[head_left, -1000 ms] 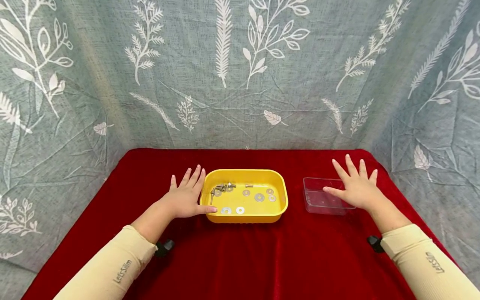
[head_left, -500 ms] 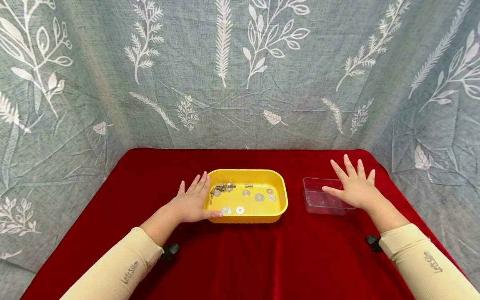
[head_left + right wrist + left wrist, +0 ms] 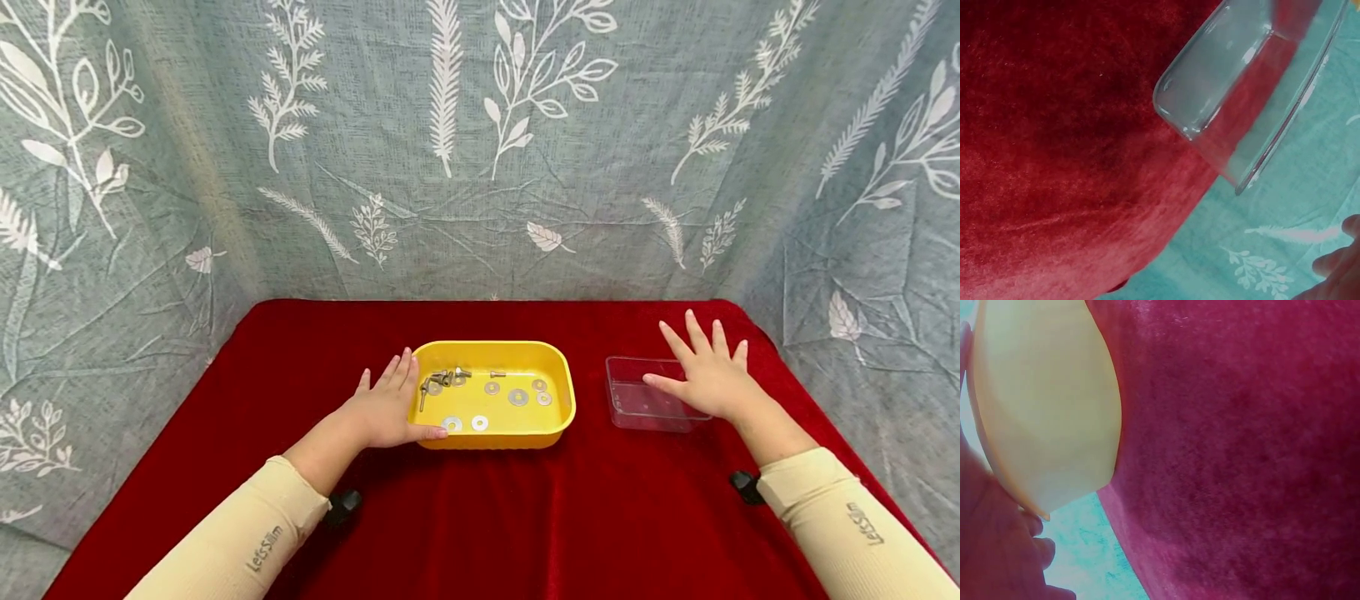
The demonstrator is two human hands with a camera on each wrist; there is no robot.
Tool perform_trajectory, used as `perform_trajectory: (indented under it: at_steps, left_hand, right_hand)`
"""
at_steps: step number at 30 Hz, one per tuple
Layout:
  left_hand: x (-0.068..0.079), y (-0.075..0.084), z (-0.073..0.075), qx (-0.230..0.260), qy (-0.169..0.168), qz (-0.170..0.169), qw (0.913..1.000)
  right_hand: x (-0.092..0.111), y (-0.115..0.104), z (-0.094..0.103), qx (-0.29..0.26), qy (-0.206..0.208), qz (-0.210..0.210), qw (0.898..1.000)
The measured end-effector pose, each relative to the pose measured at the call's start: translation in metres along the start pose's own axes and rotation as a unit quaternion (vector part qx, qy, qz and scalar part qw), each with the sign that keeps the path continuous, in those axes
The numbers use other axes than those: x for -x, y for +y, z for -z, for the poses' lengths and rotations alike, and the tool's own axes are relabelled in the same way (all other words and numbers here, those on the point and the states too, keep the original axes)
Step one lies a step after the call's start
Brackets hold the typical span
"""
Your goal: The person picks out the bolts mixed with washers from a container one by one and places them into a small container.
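Observation:
A yellow plastic tray (image 3: pixel 498 441) sits at the middle of the red cloth. It holds several flat metal washers (image 3: pixel 518 398) and a cluster of small bolts (image 3: pixel 442 378) at its left end. My left hand (image 3: pixel 384 414) touches that end, fingers straight along the left rim and thumb stretched across the front corner. The left wrist view has the tray's wall (image 3: pixel 1047 412) filling its upper left. To the right lies a clear plastic box (image 3: pixel 626 414). My right hand (image 3: pixel 716 383) is spread over its right part, fingers straight, holding nothing, and covers some of the box.
A red velvet cloth (image 3: pixel 495 525) covers the table. A grey-green curtain (image 3: pixel 480 225) with white leaf prints hangs behind and at both sides. Black wrist mounts (image 3: pixel 345 506) stick out below the sleeves. A strip of cloth separates the tray from the box.
My left hand has moved right, onto the left end of the tray, its thumb further along the front rim. The right hand has drifted very slightly left.

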State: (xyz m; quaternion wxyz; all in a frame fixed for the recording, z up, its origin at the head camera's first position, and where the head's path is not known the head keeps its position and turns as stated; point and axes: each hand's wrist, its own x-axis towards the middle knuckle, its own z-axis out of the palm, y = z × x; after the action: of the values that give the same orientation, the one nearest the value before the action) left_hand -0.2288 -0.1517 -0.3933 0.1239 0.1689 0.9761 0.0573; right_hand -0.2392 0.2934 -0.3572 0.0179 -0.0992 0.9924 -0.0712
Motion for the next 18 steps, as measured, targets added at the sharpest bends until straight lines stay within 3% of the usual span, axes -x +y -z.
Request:
perform_trajectory:
  at_steps: [9, 18]
  left_hand:
    - [-0.001, -0.001, 0.0, 0.003, -0.003, 0.001, 1.0]
    - [-0.001, -0.002, -0.002, 0.018, 0.007, -0.002, 0.9998]
  right_hand:
    - [-0.008, -0.006, 0.002, 0.006, -0.002, 0.001, 1.0]
    - [-0.02, -0.031, 0.012, -0.015, 0.022, 0.034, 0.999]
